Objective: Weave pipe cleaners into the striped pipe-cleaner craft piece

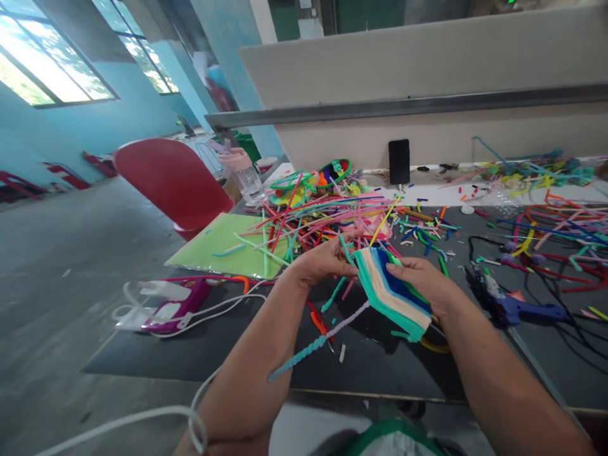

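Note:
A striped piece made of pipe cleaners (pixel 392 291), with teal, cream, blue and green bands bent in a V, is held above the dark table. My right hand (pixel 422 282) grips its upper right side, thumb lying on the blue band. At its upper left corner, my left hand (pixel 332 258) is closed with fingertips around a teal pipe cleaner (pixel 346 250); whether that strand joins the piece I cannot tell. A twisted lilac and teal pipe cleaner stem (pixel 313 347) extends from near the piece's lower left edge. Red-handled scissors (pixel 319 322) lie partly hidden below my left hand.
Behind my hands spreads a heap of loose pipe cleaners (pixel 327 218). A blue glue gun (pixel 522 310) with cables lies at right. Left are a purple power strip (pixel 178 307), a green plastic-wrapped sheet (pixel 218 244) and a bottle (pixel 244 174). A phone (pixel 399 161) leans at the back.

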### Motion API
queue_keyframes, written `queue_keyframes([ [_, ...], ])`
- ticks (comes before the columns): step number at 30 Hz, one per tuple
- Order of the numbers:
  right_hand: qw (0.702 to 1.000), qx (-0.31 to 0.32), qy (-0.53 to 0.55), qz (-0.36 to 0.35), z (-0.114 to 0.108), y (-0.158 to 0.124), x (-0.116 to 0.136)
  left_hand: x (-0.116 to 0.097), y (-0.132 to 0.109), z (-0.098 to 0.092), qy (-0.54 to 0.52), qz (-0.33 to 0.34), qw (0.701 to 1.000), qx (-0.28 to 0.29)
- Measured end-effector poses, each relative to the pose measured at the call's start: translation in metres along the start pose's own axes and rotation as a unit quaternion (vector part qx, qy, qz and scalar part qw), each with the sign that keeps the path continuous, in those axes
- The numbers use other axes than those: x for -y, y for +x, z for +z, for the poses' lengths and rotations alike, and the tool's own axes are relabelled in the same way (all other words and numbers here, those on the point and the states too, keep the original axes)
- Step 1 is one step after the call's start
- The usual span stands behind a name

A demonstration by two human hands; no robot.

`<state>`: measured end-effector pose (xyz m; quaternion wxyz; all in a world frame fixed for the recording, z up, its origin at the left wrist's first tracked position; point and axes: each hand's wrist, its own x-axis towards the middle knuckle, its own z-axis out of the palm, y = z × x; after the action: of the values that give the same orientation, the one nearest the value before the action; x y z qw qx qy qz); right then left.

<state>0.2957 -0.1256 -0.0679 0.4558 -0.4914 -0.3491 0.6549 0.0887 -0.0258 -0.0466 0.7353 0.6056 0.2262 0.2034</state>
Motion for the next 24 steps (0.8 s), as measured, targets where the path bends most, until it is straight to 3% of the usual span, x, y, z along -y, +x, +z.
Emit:
queue_keyframes([
  [6,1.0,-0.004,-0.007,-0.01,-0.001,0.0,0.0,0.003,0.003,0.002,0.007,0.013,1.0,-0.02],
  [17,1.0,-0.002,-0.004,-0.009,-0.005,-0.003,0.006,0.008,0.006,0.002,-0.021,-0.066,0.996,-0.047],
  [21,0.991,0.046,0.118,-0.05,-0.003,-0.01,0.014,0.008,0.008,0.011,-0.129,-0.012,0.989,-0.068],
  [24,0.977,0.062,0.151,-0.14,0.005,-0.009,0.01,0.008,0.011,0.023,-0.243,0.057,0.963,-0.104],
])
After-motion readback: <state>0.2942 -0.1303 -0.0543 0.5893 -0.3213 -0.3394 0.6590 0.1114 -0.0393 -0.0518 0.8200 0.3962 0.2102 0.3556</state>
